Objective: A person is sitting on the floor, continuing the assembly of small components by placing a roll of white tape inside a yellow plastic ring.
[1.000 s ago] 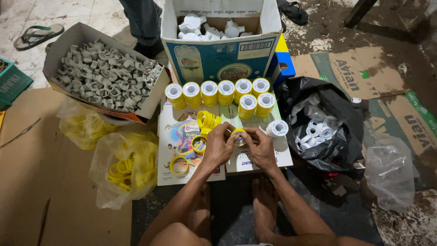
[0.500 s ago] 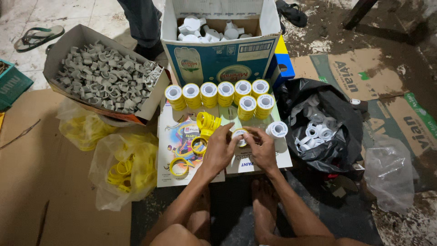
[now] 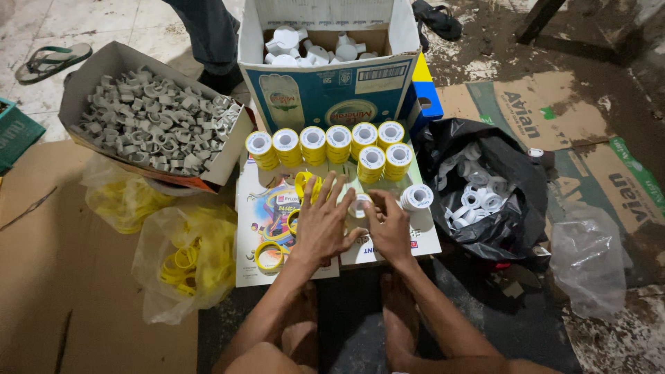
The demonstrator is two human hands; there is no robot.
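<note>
Both hands were down over the work, close together above the printed cardboard sheet on the floor. The left hand lay spread, fingers fanned toward the row of rolls, its thumb tucked against a small white spool. The right hand met it from the other side, fingertips pinching the same spool, so the right hand's grip was closed on it; the left looked loose, touching rather than clenching. The spool sat between the two hands, just above the sheet.

Just beyond the fingers stood a line of yellow tape rolls with white caps, upright and touching side by side, with two more set in front at the right. One white roll stood alone just right of the right hand. Loose yellow rings lay on the sheet to the left of the left hand.

Behind the rolls a tall open carton held white spools. At left, a shallow box of grey plastic pieces sat tilted, and clear bags of yellow rings slumped beside the sheet. At right, a black bag gaped, full of white spools. The person's bare feet rested below the hands.
</note>
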